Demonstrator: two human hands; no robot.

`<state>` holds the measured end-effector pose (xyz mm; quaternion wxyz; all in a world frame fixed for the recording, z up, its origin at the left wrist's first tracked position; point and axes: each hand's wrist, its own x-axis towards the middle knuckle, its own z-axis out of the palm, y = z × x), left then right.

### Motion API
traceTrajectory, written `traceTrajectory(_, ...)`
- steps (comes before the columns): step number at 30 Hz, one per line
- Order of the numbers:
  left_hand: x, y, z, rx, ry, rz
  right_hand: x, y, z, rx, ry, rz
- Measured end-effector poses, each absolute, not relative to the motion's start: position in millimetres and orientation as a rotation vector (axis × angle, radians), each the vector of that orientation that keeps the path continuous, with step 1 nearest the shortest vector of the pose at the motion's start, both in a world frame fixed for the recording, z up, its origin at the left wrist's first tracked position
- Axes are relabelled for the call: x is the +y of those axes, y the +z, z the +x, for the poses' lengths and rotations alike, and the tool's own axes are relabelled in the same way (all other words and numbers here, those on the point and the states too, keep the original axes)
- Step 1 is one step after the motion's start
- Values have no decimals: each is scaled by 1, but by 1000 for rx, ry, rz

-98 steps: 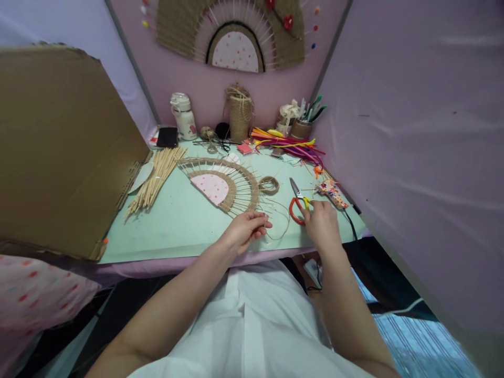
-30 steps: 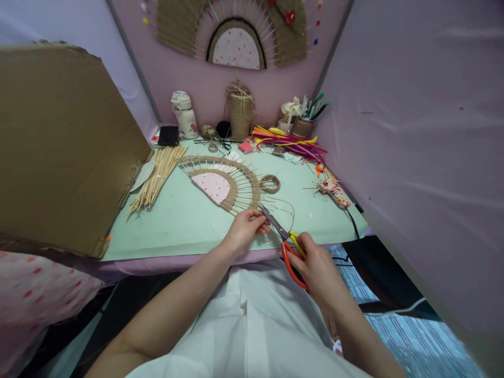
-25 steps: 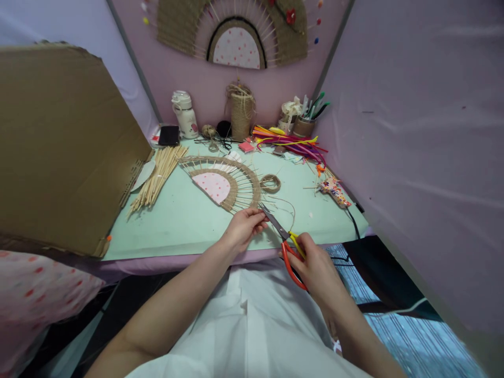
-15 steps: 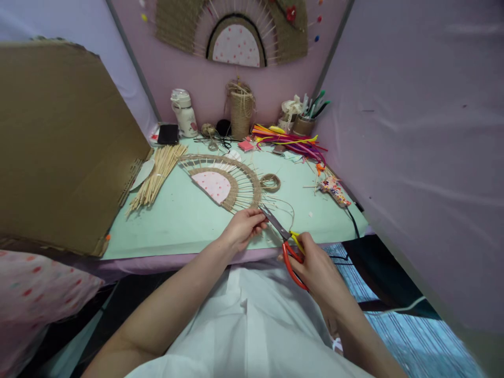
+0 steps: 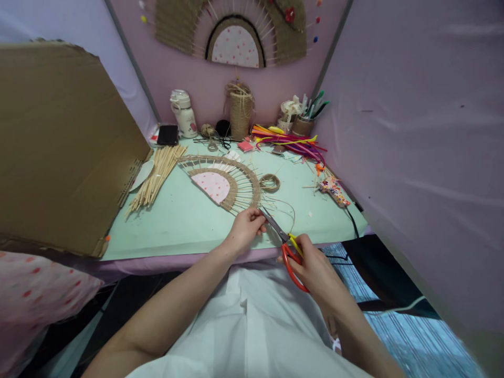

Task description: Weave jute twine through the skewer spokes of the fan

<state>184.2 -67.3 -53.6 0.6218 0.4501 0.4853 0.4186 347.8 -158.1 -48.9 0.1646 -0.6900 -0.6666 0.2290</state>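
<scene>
A half-round woven piece point(image 5: 224, 181) of wooden sticks and jute, with a pink dotted centre, lies on the mint green table point(image 5: 177, 220). My left hand point(image 5: 244, 229) is closed in a pinch at its near right edge, on the jute twine point(image 5: 285, 203) that loops off it. My right hand point(image 5: 311, 265) grips red and yellow scissors point(image 5: 284, 243) by the handles. Their blades point up-left and their tips reach my left fingertips at the twine.
A small twine coil point(image 5: 270, 182) lies right of the woven piece, a bundle of sticks point(image 5: 157, 173) to its left. A big cardboard sheet point(image 5: 59, 142) leans at left. Coloured strips point(image 5: 291, 143), a twine-wrapped jar point(image 5: 240, 111), a white bottle point(image 5: 183, 114) and a pen cup point(image 5: 303, 126) stand at the back.
My right hand picked the scissors up from the right of the table and brought them to my left fingertips. Over the last second both hands stay nearly still.
</scene>
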Motion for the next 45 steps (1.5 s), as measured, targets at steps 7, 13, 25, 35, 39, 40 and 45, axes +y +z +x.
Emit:
traceTrajectory(7,-67,-54,183,1137,946,1102,-156,-46,345,-1943,568,-1987)
traceTrajectory(13,-66,-57,182,1094,948,1088,-155,-47,345,-1984,546,-1962)
traceTrajectory(25,-67,-51,181,1028,955,975,-153,-44,343,-1939,687,-1932)
traceTrajectory(35,-65,-52,180,1046,971,933,-153,-53,346,-1818,810,-1857)
traceTrajectory(39,-64,-52,180,1040,968,915,-153,-50,346,-1857,737,-1892)
traceTrajectory(40,-64,-52,180,1042,968,915,-153,-49,346,-1872,723,-1909)
traceTrajectory(45,-66,-52,182,1053,995,985,-148,-41,346,-1961,693,-1972)
